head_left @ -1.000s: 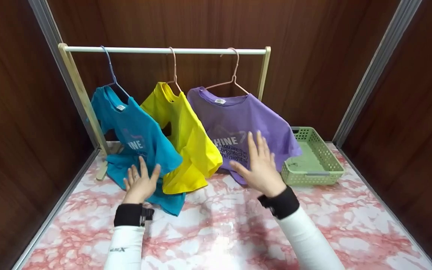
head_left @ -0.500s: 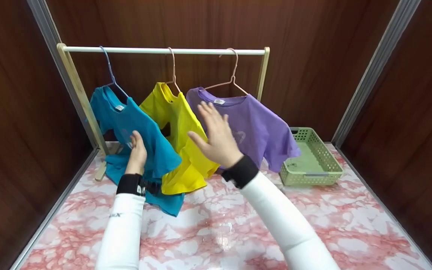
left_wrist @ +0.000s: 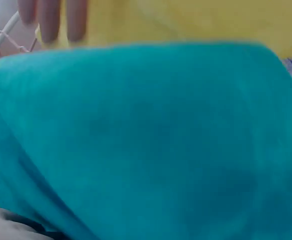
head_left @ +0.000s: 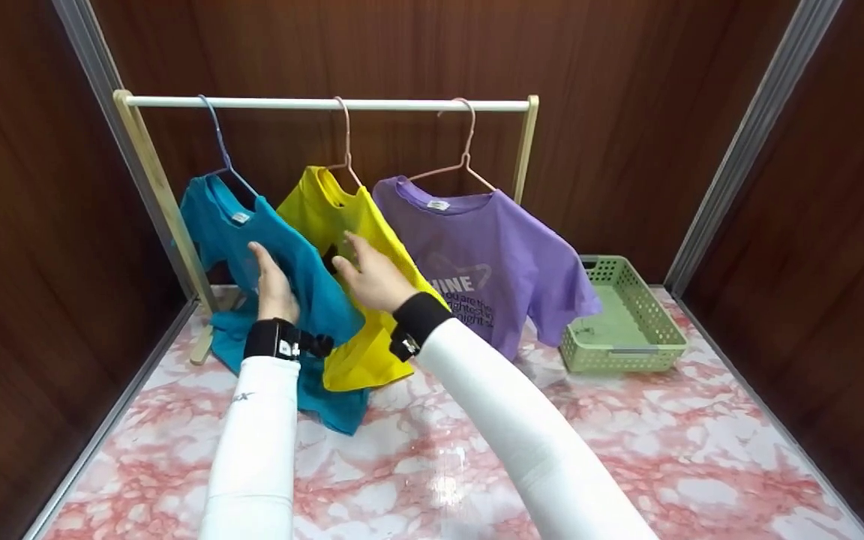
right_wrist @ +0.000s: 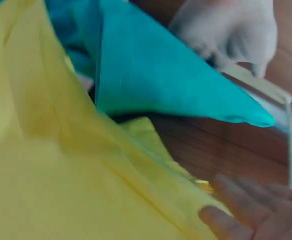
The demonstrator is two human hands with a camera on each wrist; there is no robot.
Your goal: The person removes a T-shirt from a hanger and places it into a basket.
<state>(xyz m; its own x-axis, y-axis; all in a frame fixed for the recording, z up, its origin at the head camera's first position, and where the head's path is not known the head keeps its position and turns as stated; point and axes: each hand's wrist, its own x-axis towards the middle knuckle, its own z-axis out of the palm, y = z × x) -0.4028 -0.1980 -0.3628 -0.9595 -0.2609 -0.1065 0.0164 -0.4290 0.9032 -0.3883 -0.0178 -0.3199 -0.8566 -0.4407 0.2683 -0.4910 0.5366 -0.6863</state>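
Three T-shirts hang on wire hangers from a small rack (head_left: 402,105): a blue T-shirt (head_left: 334,307), a yellow T-shirt (head_left: 368,225) and a purple T-shirt (head_left: 529,247). In the head view my left hand (head_left: 274,289) is held upright before the blue one, fingers extended and palm turned to the right. My right hand (head_left: 376,277) overlaps the yellow T-shirt, its fingertips pointing left at the gap beside the blue sleeve. Neither hand grips cloth. Blue fabric fills most of the left wrist view; yellow fabric (right_wrist: 85,180) fills the lower left of the right wrist view.
On the right stands a green perforated basket (head_left: 623,356), partly behind the purple sleeve. The rack's wooden leg (head_left: 162,180) is close to the left wall. Dark wood panels enclose a red-and-white marbled tabletop (head_left: 702,450).
My right hand has swung left, from in front of the purple T-shirt to the yellow one. My left hand has risen a little and turned its palm sideways. The basket stays put.
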